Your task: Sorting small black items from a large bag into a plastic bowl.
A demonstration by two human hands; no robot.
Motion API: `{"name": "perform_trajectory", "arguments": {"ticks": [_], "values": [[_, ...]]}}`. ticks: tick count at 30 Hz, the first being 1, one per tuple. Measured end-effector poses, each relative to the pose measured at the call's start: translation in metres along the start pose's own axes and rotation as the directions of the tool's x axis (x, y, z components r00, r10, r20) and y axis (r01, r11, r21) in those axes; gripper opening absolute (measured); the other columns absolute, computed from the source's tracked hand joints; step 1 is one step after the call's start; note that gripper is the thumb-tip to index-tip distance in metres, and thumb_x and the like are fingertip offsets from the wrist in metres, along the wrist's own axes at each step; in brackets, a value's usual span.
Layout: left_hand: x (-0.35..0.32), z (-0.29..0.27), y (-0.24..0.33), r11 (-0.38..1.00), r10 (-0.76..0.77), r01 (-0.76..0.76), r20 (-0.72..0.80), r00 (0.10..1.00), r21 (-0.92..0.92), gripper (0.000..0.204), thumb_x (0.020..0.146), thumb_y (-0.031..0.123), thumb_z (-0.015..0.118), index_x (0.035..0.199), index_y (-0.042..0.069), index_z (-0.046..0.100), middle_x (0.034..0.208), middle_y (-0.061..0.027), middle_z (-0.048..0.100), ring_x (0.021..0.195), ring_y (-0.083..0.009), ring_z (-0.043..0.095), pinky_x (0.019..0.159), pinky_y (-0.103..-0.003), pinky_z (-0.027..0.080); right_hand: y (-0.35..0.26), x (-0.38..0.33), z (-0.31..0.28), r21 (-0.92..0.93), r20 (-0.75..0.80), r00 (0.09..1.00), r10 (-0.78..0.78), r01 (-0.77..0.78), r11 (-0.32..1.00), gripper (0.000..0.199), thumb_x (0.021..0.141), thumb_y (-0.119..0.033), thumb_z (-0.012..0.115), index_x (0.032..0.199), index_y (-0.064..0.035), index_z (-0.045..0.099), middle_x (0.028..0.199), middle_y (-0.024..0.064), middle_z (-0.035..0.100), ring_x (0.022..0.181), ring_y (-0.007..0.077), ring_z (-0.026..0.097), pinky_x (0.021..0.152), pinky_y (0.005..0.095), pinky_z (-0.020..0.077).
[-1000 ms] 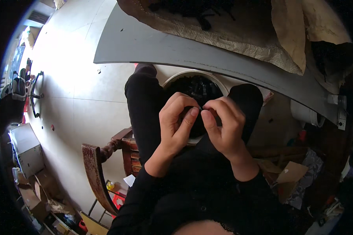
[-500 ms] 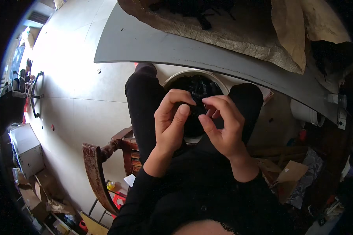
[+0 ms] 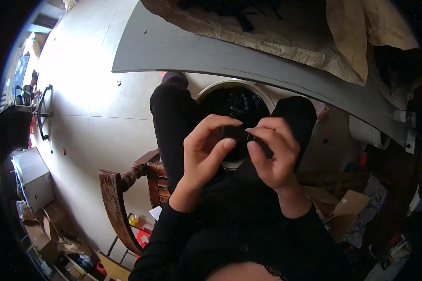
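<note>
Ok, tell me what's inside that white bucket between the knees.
The white bucket holds a heap of small black parts, too dark to tell apart. Both hands, left hand and right hand, cover its near half.

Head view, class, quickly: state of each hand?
Left hand: fingers pinched on the small black part.
Right hand: fingertips pinched on it too.

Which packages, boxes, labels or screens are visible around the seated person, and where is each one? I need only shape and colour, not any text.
Open brown cardboard box: on the floor at the lower right, flaps spread, flat and angular.
Brown cardboard boxes: piled at the lower left, near the pale grey cabinet, crumpled.
Small yellow container: on the floor beside the dark wooden chair, rounded.
No label or screen shows clearly.
</note>
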State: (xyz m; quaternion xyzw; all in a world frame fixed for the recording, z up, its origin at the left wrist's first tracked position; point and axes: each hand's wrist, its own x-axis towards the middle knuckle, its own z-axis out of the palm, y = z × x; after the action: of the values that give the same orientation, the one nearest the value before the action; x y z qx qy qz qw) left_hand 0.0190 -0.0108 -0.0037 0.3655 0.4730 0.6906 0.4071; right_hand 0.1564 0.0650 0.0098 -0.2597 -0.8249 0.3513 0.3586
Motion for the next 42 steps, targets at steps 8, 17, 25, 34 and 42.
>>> {"name": "perform_trajectory", "arguments": {"ticks": [8,17,25,34,42], "values": [[0.000,-0.002,0.001,0.949,0.170,-0.171,0.029,0.985,0.266,0.025,0.069,0.000,0.066,0.093,-0.003,0.064,0.088,-0.0123,0.063,0.079,-0.0187,0.058,0.069,-0.025,0.045,-0.002,0.002,0.001,0.644,0.193,0.934,0.300,-0.351,0.680,0.052,0.082,-0.045,0.058,0.102,0.0021,0.049,0.101,0.0118,0.054,0.091,0.0192,0.056,0.085,0.0297,0.0416],[0.002,-0.008,-0.001,0.940,0.189,-0.223,0.150,0.971,0.257,0.029,0.069,0.003,0.068,0.098,-0.001,0.065,0.084,-0.0093,0.061,0.077,-0.0172,0.059,0.066,-0.025,0.046,0.019,-0.006,-0.001,0.784,0.585,0.762,0.278,-0.619,0.044,0.044,0.072,-0.027,0.074,0.098,-0.0026,0.049,0.089,0.0043,0.053,0.085,0.0127,0.055,0.079,0.0258,0.0427],[0.004,-0.004,0.004,0.767,0.283,-0.349,0.205,0.937,0.538,0.036,0.063,0.005,0.070,0.098,0.000,0.065,0.081,-0.0101,0.060,0.070,-0.0195,0.058,0.061,-0.025,0.046,0.002,0.005,0.000,0.704,0.371,0.842,0.391,-0.530,0.472,0.017,0.076,-0.008,0.066,0.088,-0.0026,0.056,0.089,0.0040,0.056,0.081,0.0111,0.053,0.079,0.0241,0.0408],[-0.004,-0.001,-0.010,0.676,0.352,-0.406,0.214,0.911,0.616,0.039,0.056,-0.002,0.071,0.094,-0.001,0.064,0.075,-0.0093,0.057,0.062,-0.0203,0.054,0.053,-0.027,0.043,0.015,-0.007,0.013,0.844,0.481,0.772,0.417,-0.536,0.019,0.011,0.077,0.002,0.060,0.077,-0.0058,0.052,0.088,0.0060,0.060,0.083,0.0107,0.054,0.077,0.0235,0.0409],[-0.007,-0.003,-0.019,0.665,0.326,-0.353,0.169,0.930,0.658,0.038,0.056,-0.002,0.070,0.093,-0.002,0.063,0.073,-0.0092,0.056,0.062,-0.0207,0.054,0.053,-0.027,0.043,0.028,-0.007,0.022,0.820,0.547,0.726,0.417,-0.566,-0.091,0.011,0.079,0.003,0.057,0.076,-0.0065,0.052,0.086,0.0044,0.060,0.081,0.0091,0.054,0.077,0.0216,0.0413]]}}
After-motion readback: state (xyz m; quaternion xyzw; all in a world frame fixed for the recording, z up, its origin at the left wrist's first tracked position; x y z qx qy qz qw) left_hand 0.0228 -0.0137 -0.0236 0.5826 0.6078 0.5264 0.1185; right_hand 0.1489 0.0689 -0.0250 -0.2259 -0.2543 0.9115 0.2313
